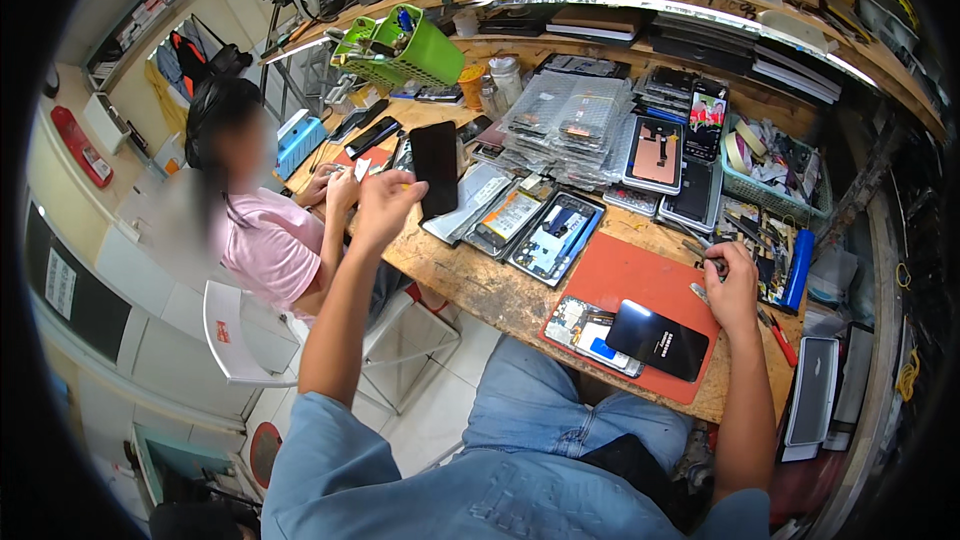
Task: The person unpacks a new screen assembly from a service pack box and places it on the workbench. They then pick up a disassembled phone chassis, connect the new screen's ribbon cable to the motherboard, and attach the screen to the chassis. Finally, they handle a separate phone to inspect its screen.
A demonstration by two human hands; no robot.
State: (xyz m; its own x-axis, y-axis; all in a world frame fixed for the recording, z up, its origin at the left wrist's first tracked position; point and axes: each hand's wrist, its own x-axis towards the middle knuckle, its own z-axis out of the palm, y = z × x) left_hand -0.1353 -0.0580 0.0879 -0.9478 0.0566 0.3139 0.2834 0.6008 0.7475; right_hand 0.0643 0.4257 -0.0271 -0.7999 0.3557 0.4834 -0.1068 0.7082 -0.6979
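Note:
My left hand [388, 208] is raised over the left part of the bench, its fingers closed at the lower left edge of a black phone screen [434, 165]. Over the right edge of an orange-red work mat [625, 280], my right hand [735, 285] has its fingers curled round a slim dark tool [712, 260]; its exact kind does not show. On the mat lies a phone [660, 342] with a lit dark display showing small white text. Partly under it is an opened phone [590, 333] with its circuit board and a blue patch exposed.
Opened phones [556, 237] and a bubble-wrapped stack [568, 120] stand behind the mat. A green basket [425, 50] holds tools; a teal basket [770, 195] is at right. Red-handled pliers [783, 345] and a blue cylinder [797, 270] lie nearby. A person in pink [275, 250] sits at left.

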